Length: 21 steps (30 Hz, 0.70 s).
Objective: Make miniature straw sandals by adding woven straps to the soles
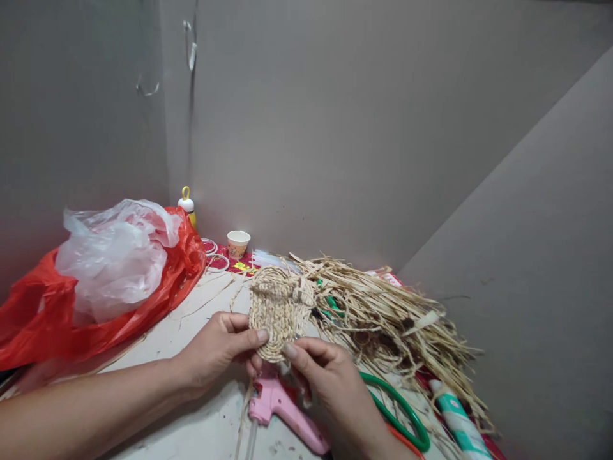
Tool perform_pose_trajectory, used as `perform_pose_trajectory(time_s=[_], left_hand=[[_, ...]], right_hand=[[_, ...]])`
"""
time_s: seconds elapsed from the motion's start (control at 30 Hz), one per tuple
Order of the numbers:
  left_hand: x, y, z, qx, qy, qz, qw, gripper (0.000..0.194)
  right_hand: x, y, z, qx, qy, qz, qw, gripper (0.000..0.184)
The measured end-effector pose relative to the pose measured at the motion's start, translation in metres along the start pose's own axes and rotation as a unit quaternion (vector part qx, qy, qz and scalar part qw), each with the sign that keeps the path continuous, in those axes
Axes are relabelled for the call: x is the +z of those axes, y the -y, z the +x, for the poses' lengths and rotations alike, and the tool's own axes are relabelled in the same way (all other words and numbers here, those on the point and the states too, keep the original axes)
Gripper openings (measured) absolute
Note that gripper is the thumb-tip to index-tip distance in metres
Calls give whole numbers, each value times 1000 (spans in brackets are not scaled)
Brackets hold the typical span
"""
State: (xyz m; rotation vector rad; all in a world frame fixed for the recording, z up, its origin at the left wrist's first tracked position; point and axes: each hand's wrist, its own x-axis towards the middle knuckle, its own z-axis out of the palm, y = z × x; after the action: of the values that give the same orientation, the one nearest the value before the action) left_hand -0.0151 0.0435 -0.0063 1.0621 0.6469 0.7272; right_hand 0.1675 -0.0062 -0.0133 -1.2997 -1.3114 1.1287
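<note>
A braided straw piece, oval with coiled, stitched rows, is held up over the table. My left hand grips its lower left edge, thumb on the front and fingers behind. My right hand has its thumb and forefinger pinched at the lower right edge; whether a small tool is also between those fingers is unclear. Directly below lies a pink hot glue gun with a clear glue stick at its back end. My right hand partly covers the handles of green-handled scissors.
At right spreads a heap of dry straw strands, with a green-and-white tube in front. A red plastic bag with a clear bag on top lies left. Behind stand a paper cup and a yellow-capped bottle. Grey walls enclose the table.
</note>
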Motion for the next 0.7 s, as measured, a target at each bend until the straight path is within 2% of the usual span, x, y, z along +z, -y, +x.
perform_pose_trajectory(time_s=[0.03, 0.07, 0.13, 0.2, 0.23, 0.27, 0.33, 0.53, 0.7], left_hand=[[-1, 0, 1, 1, -18, -8, 1000, 30], [-1, 0, 1, 0, -37, -18, 999, 29], [-2, 0, 2, -5, -66, -37, 997, 30], [-1, 0, 2, -8, -77, -51, 996, 32], [0, 0, 2, -9, -77, -54, 996, 32], [1, 0, 1, -10, -75, -56, 996, 33], [3, 2, 0, -9, -73, -56, 996, 33], [7, 8, -3, -11, -69, -49, 996, 32], [8, 9, -4, -7, -67, -44, 997, 34]], right_hand=[[-1, 0, -1, -68, -44, -62, 995, 31], [-2, 1, -3, -151, -85, -124, 977, 22], [-4, 0, -6, -331, -122, -227, 908, 5], [-4, -1, -10, -471, -100, -304, 822, 23], [-4, -2, -11, -510, -84, -337, 787, 30], [-4, -4, -12, -530, -74, -368, 761, 34], [-5, -7, -12, -535, -70, -417, 731, 35], [-6, -11, -12, -558, -49, -461, 688, 27], [-3, -4, -15, -574, -39, -469, 670, 23]])
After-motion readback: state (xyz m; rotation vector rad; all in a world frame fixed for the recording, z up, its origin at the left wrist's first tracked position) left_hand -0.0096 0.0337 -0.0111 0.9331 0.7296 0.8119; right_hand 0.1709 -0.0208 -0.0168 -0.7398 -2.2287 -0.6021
